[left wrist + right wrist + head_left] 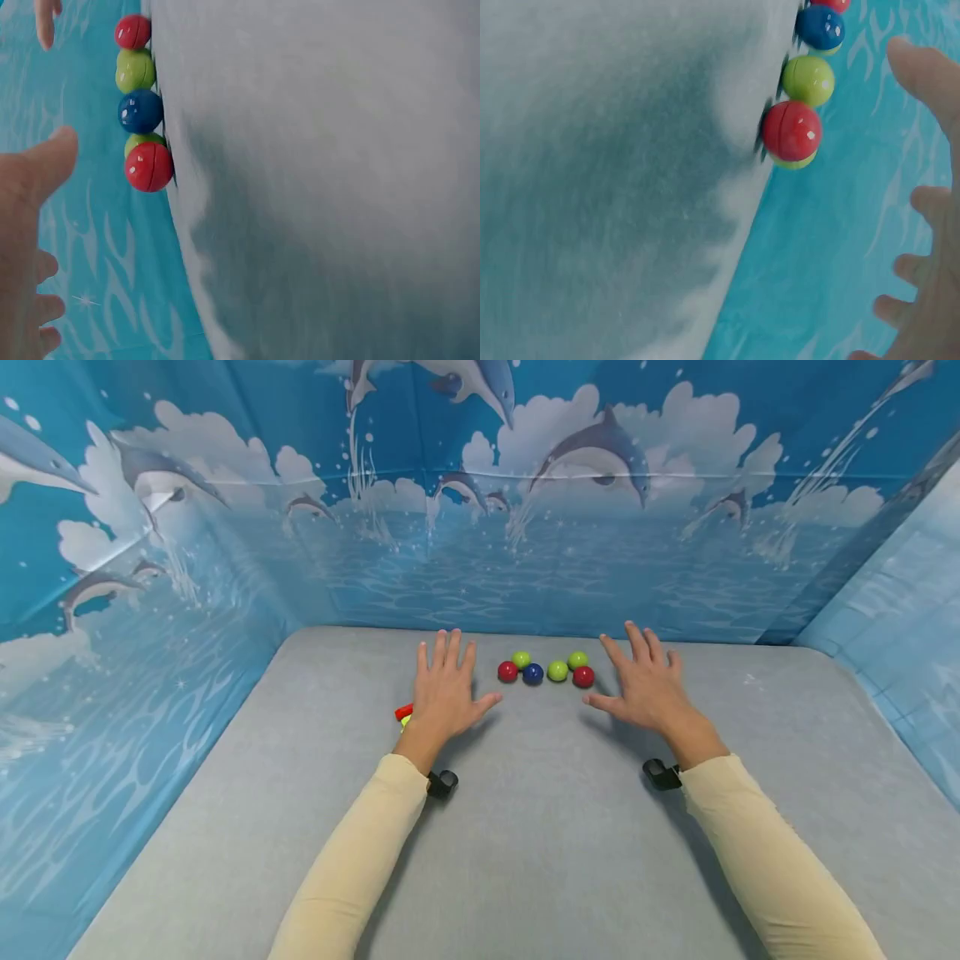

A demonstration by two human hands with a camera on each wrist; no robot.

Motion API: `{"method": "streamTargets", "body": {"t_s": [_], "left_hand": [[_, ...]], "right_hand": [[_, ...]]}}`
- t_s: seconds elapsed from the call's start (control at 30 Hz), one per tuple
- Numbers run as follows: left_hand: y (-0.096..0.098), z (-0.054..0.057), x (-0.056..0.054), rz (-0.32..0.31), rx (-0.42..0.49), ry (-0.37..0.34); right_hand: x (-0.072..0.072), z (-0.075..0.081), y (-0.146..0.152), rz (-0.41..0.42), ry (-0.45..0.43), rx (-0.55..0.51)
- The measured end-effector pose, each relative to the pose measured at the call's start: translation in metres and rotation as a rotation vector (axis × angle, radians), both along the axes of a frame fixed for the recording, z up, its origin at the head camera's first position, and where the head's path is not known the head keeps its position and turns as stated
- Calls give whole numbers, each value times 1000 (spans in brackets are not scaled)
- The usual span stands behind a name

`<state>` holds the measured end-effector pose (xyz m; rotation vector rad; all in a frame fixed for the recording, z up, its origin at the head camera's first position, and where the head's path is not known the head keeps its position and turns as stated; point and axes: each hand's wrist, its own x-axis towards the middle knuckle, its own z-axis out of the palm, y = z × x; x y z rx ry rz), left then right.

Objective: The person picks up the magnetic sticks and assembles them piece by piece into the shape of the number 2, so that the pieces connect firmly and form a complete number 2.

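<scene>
Several small glossy balls lie grouped near the table's far edge. On the left of the group are a red ball (507,672), a green ball (521,659) and a blue ball (532,673); on the right, two green balls and another red ball (583,677). My left hand (446,693) hovers left of the balls, fingers spread, holding nothing. To their right my right hand (647,687) is also raised with spread fingers and nothing in it. A red piece (404,712) and a yellow-green piece (406,721) show beside my left hand, which partly hides them.
A grey tabletop (540,835) lies beneath both arms. Blue cloth printed with dolphins (592,452) stands behind the far edge and along both sides. A black wrist device (442,784) is on the left wrist and another black device (662,774) on the right.
</scene>
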<state>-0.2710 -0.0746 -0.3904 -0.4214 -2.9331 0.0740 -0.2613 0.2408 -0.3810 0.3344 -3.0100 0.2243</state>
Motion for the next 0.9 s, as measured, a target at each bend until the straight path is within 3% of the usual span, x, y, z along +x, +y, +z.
{"method": "streamTargets", "body": {"t_s": [0.17, 0.37, 0.5, 0.6, 0.77, 0.9], "left_hand": [[-26, 10, 12, -114, 41, 12], [-66, 16, 31, -212, 67, 57], [-93, 14, 46, -270, 87, 68], [-112, 13, 56, -275, 88, 73], [-131, 7, 69, -279, 104, 86], [-133, 1, 70, -303, 129, 88]], "right_hand": [[11, 10, 5, 116, -42, 3], [42, 21, 25, 262, -91, -17], [67, 20, 41, 364, -52, -39], [81, 15, 50, 419, -2, -23], [96, 7, 66, 421, 83, -49], [100, 1, 73, 391, 88, -52]]}}
